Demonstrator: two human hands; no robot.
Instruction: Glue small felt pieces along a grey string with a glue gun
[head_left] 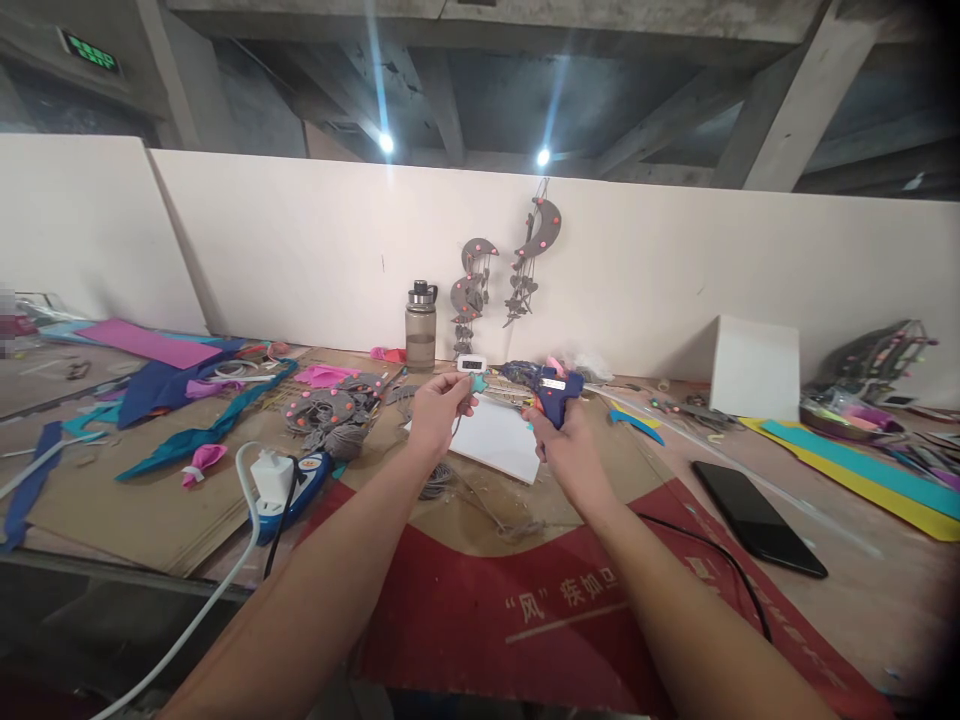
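Observation:
Between the fingertips of my left hand is a small teal star-like piece. My right hand is wrapped round a dark blue glue gun, whose front end points left toward the teal piece. Below and between both hands lies a white sheet or board on the cardboard. A small white digital clock stands just behind my left fingertips. Grey yarn lies under my left forearm.
A water bottle stands by the white partition, where grey moon-shaped hangings hang. A power strip is at left, a black phone at right. Felt scraps and a black cable lie around.

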